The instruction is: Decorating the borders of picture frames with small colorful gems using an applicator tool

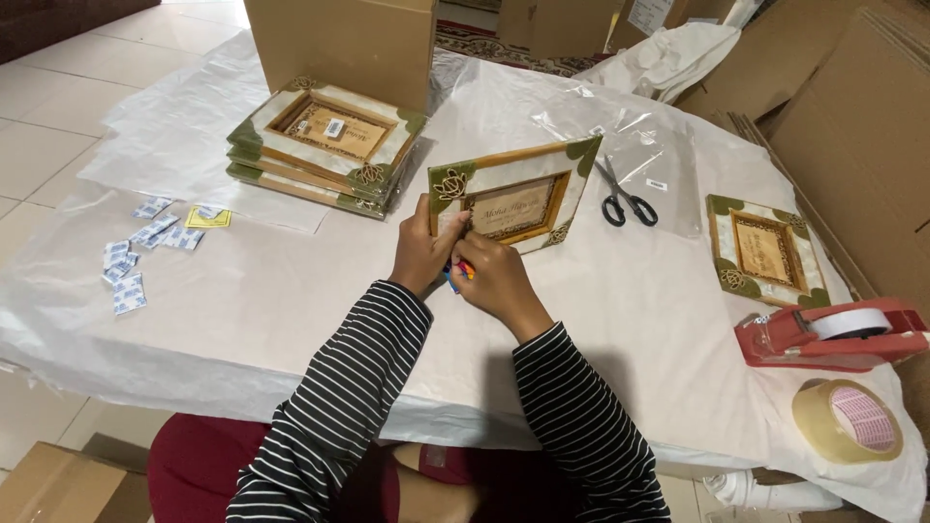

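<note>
the table (291, 291), draped in white paper, carries the whole work; every place below is given from the picture frame (513, 199) that stands tilted on edge near its middle. behind and to the left of that frame stands a large cardboard box (339, 44), and in front of the box lies a stack of frames (325, 145) of the same cream-and-green kind, apparently waiting or already handled; which, the view does not tell. to the right of the held frame a clear plastic sleeve (630, 145) lies flat with black scissors (625, 199) on it, and further right a single frame (765, 250) lies face up by itself. nearer the viewer on that right side sit a red tape dispenser (833, 334) and a roll of brown tape (848, 418). well to the left lie scattered small white sachets (131, 261) and a yellow slip (207, 218). the left hand (421, 254) is closed around the frame's lower left edge, steadying it upright. the right hand (499, 281) is curled shut just below the frame on a small coloured object (458, 274), mostly hidden, whose kind cannot be told. judged from this layout, one frame is in hand, one lies apart, and several remain stacked, so the work looks partway through.
</note>
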